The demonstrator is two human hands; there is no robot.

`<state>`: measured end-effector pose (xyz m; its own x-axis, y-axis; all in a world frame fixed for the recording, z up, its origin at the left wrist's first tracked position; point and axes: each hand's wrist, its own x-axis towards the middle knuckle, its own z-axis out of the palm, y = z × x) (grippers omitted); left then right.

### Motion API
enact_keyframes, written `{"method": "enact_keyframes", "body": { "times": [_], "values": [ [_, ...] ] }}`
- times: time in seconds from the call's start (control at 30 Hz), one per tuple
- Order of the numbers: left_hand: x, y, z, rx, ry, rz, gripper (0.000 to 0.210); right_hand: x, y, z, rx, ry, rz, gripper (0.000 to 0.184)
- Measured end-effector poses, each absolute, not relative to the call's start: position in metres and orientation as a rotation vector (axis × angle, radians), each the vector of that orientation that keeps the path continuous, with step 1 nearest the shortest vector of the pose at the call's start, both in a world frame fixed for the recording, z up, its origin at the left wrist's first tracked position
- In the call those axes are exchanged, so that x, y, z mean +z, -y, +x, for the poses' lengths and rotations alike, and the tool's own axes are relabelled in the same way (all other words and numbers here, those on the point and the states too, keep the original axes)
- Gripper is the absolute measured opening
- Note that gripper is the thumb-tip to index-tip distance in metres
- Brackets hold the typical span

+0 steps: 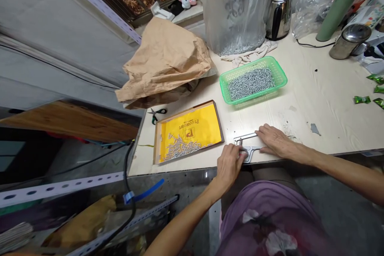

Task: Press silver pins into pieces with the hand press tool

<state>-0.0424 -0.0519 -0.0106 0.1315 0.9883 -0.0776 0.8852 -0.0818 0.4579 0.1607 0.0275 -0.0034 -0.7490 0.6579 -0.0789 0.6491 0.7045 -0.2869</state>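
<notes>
A small silvery metal hand tool (pixel 252 152) lies at the table's front edge. It has a long straight upper arm, a lower arm and what looks like a coil spring near its left end; its exact kind I cannot tell. My left hand (pixel 229 164) is closed at the tool's left end, thumb and fingers together, and anything small pinched there is hidden. From the right, my right hand (pixel 276 142) grips the tool's arms with curled fingers. Left of the hands lies a shallow cardboard tray (pixel 218 122) with a yellow lining and many small metal pins. Beyond them sits a green plastic basket (pixel 253 99) of similar pins.
Scissors (pixel 156 114) lie by the tray's far left corner. Behind stand a crumpled brown paper bag (pixel 168 56), a large clear plastic bag (pixel 237 12) and a steel kettle (pixel 279 12). At right are a green cylinder (pixel 342 6), a steel cup (pixel 348 42) and green-wrapped sweets (pixel 362 100).
</notes>
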Motion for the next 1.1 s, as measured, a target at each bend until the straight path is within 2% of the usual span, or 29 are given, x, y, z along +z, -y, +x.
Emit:
{"method": "enact_keyframes", "body": {
  "times": [0.17,0.3,0.4,0.5,0.67,0.8,0.9,0.97,1.03,1.1],
  "values": [
    [-0.025,0.025,-0.028,0.291,-1.443,2.444,0.053,-0.005,-0.019,0.161,0.445,2.854,-1.170,0.052],
    [-0.025,0.007,-0.025,0.075,-1.333,2.521,0.066,-0.002,-0.016,0.171,0.436,2.880,-1.216,0.073],
    [-0.015,-0.001,-0.020,-0.107,-1.332,2.528,0.072,0.001,-0.012,0.176,0.379,2.855,-1.322,0.071],
    [-0.004,-0.006,-0.014,-0.234,-1.305,2.519,0.063,-0.001,-0.007,0.174,0.329,2.869,-1.300,0.054],
    [0.003,-0.003,-0.010,-0.314,-1.294,2.482,0.024,-0.019,0.007,0.166,0.277,2.874,-1.248,0.011],
    [0.001,0.000,-0.010,-0.325,-1.296,2.465,0.015,-0.028,0.014,0.167,0.286,2.795,-1.200,0.018],
    [-0.007,0.005,-0.012,-0.200,-1.353,2.484,0.020,-0.022,0.008,0.173,0.277,2.745,-1.212,0.010],
    [-0.018,0.013,-0.013,-0.026,-1.430,2.499,0.033,-0.014,0.000,0.180,0.288,2.750,-1.206,0.027],
    [-0.031,0.026,-0.013,0.187,-1.466,2.518,0.036,-0.007,-0.010,0.186,0.326,2.770,-1.176,0.043],
    [-0.042,0.042,-0.010,0.361,-1.437,2.536,0.035,-0.004,-0.020,0.190,0.377,2.778,-1.141,0.037]
  ]
}}
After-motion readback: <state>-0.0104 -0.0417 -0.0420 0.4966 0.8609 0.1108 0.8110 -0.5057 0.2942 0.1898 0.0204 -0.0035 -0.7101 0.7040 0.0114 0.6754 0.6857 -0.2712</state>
